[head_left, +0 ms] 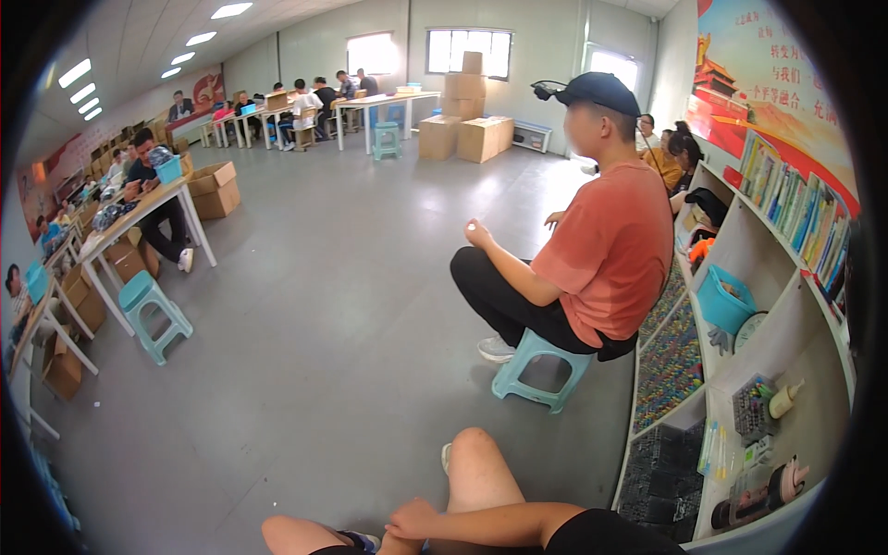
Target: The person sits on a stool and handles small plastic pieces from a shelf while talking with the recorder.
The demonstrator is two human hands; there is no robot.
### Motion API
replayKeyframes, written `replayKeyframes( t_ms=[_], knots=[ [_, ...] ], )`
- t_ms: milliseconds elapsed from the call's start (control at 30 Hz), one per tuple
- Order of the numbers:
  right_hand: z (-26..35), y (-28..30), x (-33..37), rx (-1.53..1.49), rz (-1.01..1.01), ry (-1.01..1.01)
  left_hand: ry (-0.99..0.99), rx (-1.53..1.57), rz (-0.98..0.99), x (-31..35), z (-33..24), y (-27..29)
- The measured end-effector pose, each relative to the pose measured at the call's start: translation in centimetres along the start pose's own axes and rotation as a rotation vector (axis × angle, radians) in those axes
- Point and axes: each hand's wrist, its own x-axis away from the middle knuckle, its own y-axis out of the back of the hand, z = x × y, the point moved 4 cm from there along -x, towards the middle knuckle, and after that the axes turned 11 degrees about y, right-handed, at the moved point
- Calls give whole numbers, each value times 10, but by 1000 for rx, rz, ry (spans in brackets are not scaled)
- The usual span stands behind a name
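Right hand (413,520) rests low between two bare knees (477,462)

The right hand lies at the lower edge, fingers curled, against the left arm (400,547) — whether it clasps that arm or only rests on it, I cannot tell. The left arm shows as a short strip of skin, so its hand's grip cannot be told either. The bare knees are the nearest things, one on each side of the right hand, with a dark shoe (367,540) partly visible between.

Just to the right stands a white shelf (717,407), its compartments holding dark bins (661,467), many-coloured small pieces (668,365), a pinkish bottle (768,495), a blue basket (726,299) and a row of books (800,208) on top. Ahead, a person in an orange-red shirt (615,240) and dark cap sits side-on on a pale green stool (541,370), beside the shelf.

Across the grey floor (324,324), a second stool (155,314) stands by a long table (139,208) on the left, where a person in dark clothing (157,176) sits. Farther back are stacked cardboard boxes (462,111) — and, near the far wall, more people seated at white tables (384,100).
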Motion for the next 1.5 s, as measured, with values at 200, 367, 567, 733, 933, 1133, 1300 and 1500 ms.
replayKeyframes(
  t_ms=[200,367,567,733,933,1133,1300,1500],
  knots=[
    [-6,-3,8,-103,56,-75,-24,-25,71,4,-18,9],
    [-9,-23,7,-226,245,-104,24,20,149,5,-25,26],
    [-11,-36,2,-267,286,-120,132,-34,289,3,-29,37],
    [-20,-55,2,-325,296,-114,234,-103,474,1,-32,41],
    [-19,-42,3,-387,255,-159,510,-227,845,-1,-55,82],
    [-28,-64,-5,-829,218,-282,645,-4,524,-30,-100,160],
    [-23,-53,-9,-1136,291,-370,319,42,222,-37,-113,181],
    [-37,-84,-4,-1229,253,-501,169,38,196,-37,-122,188]
  ],
)
